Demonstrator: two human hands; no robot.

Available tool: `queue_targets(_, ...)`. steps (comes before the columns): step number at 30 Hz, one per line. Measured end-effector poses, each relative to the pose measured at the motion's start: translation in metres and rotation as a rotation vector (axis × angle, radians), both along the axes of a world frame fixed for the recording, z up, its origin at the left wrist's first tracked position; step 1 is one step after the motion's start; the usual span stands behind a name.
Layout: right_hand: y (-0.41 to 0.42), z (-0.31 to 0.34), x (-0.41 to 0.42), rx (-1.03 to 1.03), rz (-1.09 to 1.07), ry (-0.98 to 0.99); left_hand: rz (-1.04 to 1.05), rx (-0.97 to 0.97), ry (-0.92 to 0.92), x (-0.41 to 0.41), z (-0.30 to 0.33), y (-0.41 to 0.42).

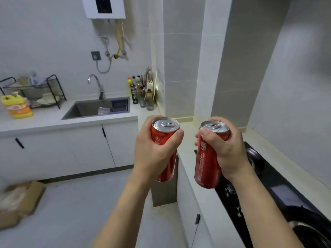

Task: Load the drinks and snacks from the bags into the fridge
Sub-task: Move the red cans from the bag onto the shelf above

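Note:
I hold two tall red soda cans upright in front of me, silver tops up. My left hand (154,153) grips the left red can (164,133) around its middle, thumb across the front. My right hand (227,151) grips the right red can (206,169) near its top, thumb on the rim, and most of its printed side shows below the fingers. The cans are apart, about a hand's width. No fridge and no bags are in view.
A white counter with a sink (96,108) and tap (97,86) runs along the left. A yellow detergent jug (18,106) and a dish rack (35,92) stand on it. A black gas hob (279,194) lies at right. A cardboard box (19,203) sits on the floor.

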State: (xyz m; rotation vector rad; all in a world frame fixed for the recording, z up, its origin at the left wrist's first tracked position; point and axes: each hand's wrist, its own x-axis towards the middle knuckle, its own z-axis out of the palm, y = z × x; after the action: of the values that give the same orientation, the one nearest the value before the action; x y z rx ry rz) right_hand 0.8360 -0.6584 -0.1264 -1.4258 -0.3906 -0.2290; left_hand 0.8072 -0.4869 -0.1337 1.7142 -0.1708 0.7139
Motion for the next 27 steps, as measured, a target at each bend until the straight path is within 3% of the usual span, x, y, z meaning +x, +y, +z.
queue_targets(14, 0.155, -0.003, 0.045, -0.09, 0.448, -0.049, 0.498, 0.036, 0.039, -0.038, 0.0, 0.118)
queue_targets(27, 0.321, -0.003, -0.089, -0.045, 1.083, -0.061, 1.147, -0.038, -0.029, -0.226, 0.002, 0.196)
